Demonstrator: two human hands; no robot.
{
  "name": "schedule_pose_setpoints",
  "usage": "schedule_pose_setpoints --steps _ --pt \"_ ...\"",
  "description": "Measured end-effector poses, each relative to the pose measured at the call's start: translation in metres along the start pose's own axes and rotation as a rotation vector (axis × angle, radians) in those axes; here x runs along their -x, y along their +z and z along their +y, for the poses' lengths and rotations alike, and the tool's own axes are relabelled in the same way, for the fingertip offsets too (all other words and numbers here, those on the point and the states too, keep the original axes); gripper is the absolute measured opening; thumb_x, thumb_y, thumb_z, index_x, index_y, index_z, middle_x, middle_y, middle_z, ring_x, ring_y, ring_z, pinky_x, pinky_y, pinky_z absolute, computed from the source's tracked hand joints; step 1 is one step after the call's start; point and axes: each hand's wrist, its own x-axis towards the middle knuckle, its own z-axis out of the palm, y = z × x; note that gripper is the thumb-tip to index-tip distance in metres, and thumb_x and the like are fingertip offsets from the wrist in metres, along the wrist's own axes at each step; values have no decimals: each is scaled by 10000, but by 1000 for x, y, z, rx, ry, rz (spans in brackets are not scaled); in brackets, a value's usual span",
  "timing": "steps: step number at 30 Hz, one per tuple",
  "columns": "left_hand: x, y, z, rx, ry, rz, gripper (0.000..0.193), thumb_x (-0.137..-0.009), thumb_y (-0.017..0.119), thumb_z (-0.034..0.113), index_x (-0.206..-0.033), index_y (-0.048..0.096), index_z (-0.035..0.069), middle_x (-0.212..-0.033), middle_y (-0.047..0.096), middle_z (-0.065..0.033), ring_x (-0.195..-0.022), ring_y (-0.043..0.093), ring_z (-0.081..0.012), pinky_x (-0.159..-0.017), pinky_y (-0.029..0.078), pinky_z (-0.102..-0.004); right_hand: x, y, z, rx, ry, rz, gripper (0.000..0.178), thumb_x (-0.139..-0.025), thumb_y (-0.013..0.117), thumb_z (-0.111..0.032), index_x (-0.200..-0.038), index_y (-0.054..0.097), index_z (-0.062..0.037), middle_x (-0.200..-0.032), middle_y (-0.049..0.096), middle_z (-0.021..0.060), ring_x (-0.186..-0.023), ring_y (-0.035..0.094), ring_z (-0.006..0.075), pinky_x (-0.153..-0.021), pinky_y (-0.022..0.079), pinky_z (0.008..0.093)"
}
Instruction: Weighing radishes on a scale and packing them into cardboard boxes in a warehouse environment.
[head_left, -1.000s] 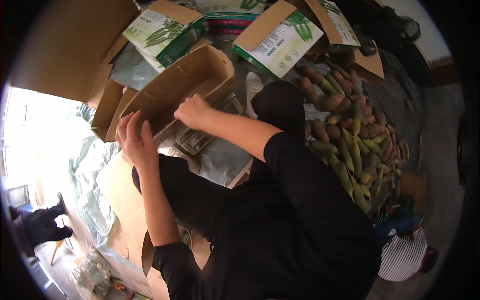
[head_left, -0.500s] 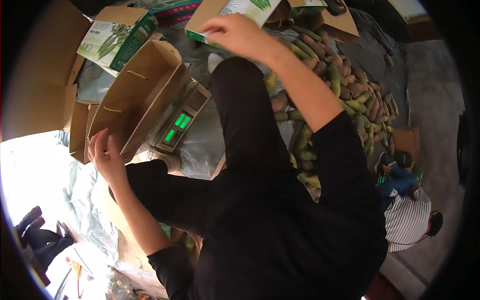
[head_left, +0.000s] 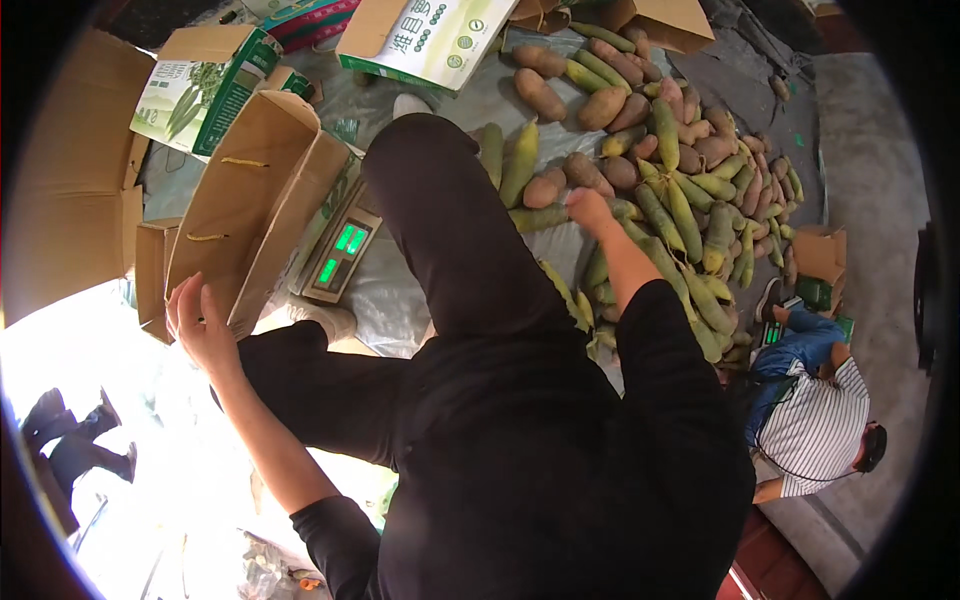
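Observation:
My left hand [head_left: 203, 330] is at the near end of an open brown carton [head_left: 255, 200] with yellow cord handles. Its fingers are stretched and the thumb stands apart; they seem to touch the carton's edge. The carton lies tilted on a digital scale [head_left: 345, 250] with a lit green display. Out to the right, my right hand [head_left: 592, 212] is closed over a long green radish [head_left: 540, 218] at the near left edge of a heap, its fingertips partly hidden. Close by lie reddish-brown tubers [head_left: 588, 174] and more green radishes [head_left: 664, 215].
Green-and-white printed cartons stand at the far left [head_left: 195, 95] and far middle [head_left: 430, 40]. A large cardboard panel [head_left: 70, 180] rises at the left. My bent knee [head_left: 420, 180] stands between scale and heap. Another person in a striped shirt [head_left: 815, 430] sits at the right.
My right hand has come away from the printed carton at the far middle and moved nearer and rightward to the heap. My left hand stays by the carton. The view has shifted slightly.

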Motion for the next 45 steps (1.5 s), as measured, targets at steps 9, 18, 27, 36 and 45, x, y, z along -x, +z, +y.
schedule_pose_setpoints --steps 9,18,27,36,45 --pt "2 -7 -8 -57 -5 6 166 -851 606 136 -1000 667 103 -1070 604 -19 -1065 516 -214 -962 343 -362 19 64 1 -284 332 -128 426 -700 706 -150 -1094 581 -46 -900 646 174 -781 636 271 -691 503 363" --pt "-1 4 -5 -53 -10 -7 150 -838 605 120 -976 661 109 -1070 598 -21 -1089 493 -232 -964 342 -368 -10 86 27 -181 244 -169 812 -622 775 -231 -1331 400 -104 -1300 443 196 -1215 435 336 -988 402 394" --pt "-1 -5 -1 -123 -35 -32 165 -839 608 116 -991 668 88 -1075 599 -51 -1081 503 -241 -944 378 -356 8 69 -16 -41 381 -346 888 -554 825 -232 -1322 405 -86 -1296 424 216 -1202 436 353 -985 410 391" --pt "-3 -5 13 -129 -64 -60 165 -816 604 107 -972 653 80 -1088 580 -61 -1166 444 -285 -991 339 -391 42 102 -43 47 252 -349 798 -510 834 -280 -1178 484 -18 -1145 557 194 -1110 510 339 -937 438 394" --pt "-3 -14 17 -152 -58 -30 161 -810 606 107 -960 659 81 -1074 588 -72 -1149 462 -297 -977 365 -399 39 61 -59 -216 230 -401 747 -528 819 -288 -1128 524 45 -1056 611 204 -995 593 318 -832 466 384"
